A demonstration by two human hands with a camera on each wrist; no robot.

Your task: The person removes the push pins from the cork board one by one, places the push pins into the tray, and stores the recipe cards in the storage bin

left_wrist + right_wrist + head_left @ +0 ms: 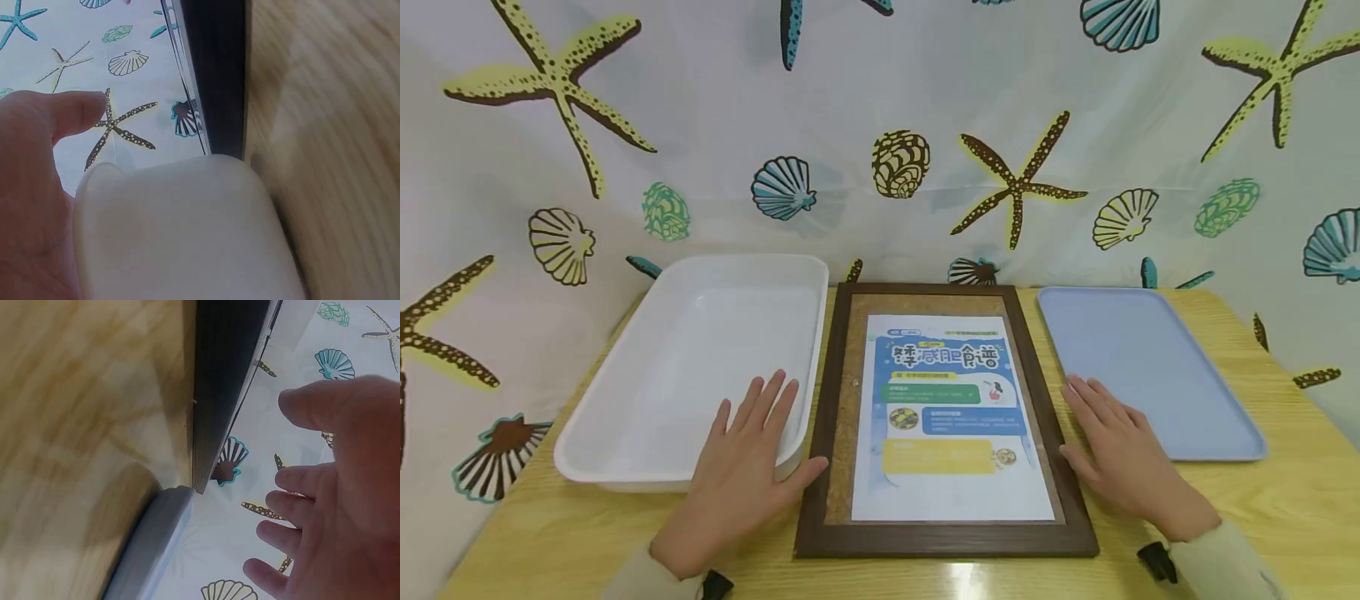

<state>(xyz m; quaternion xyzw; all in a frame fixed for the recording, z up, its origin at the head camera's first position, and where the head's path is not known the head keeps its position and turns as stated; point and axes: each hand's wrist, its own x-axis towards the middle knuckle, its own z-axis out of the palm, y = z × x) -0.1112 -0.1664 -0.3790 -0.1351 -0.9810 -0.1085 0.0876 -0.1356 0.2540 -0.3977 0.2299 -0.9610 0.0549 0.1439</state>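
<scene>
I see the left hand (pixel 737 475), straight-fingered and empty, by the left side of a rectangular, dark-brown-framed board with a tan speckled surface (pixel 947 540); the right hand (pixel 1123 454), equally extended and empty, is by its right side. On the board I see a white sheet printed blue, green and yellow (pixel 951 502). A deep white rectangular tub (pixel 715 342) sits left of the board, a shallow pale-blue tray (pixel 1157 375) right.
</scene>
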